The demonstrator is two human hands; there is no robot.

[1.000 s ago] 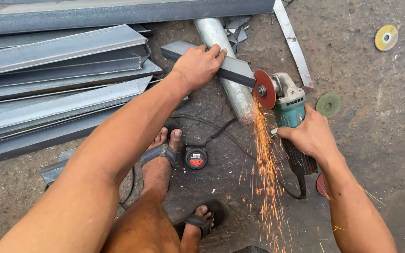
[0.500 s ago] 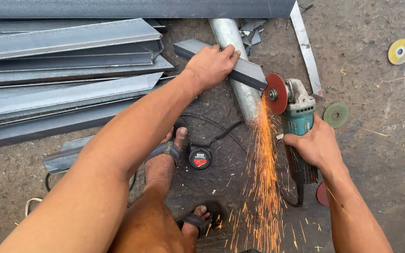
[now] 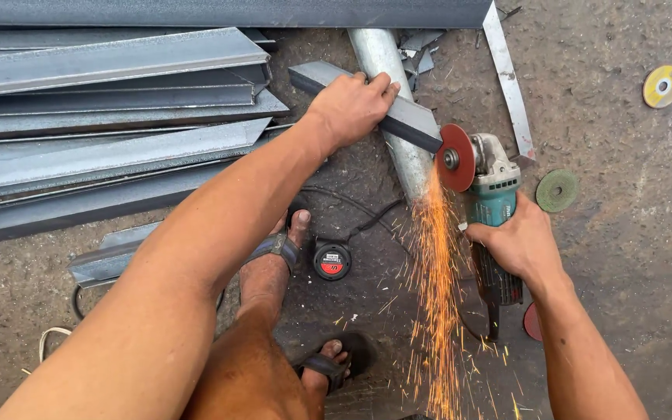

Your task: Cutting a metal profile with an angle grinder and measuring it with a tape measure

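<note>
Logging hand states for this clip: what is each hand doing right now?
Left hand: closed over the grey steel bar, pressing it onto the pipe.
Right hand: closed around the teal angle grinder.

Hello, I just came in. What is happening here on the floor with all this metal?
A person is cutting metal with an angle grinder. The left hand presses a short grey steel bar down across a round pipe. The right hand grips the green angle grinder, whose red disc meets the end of the bar. Orange sparks spray back toward the person. A tape measure lies near the sandalled foot, long steel sections are stacked at the left, and spare discs lie on the ground.
</note>
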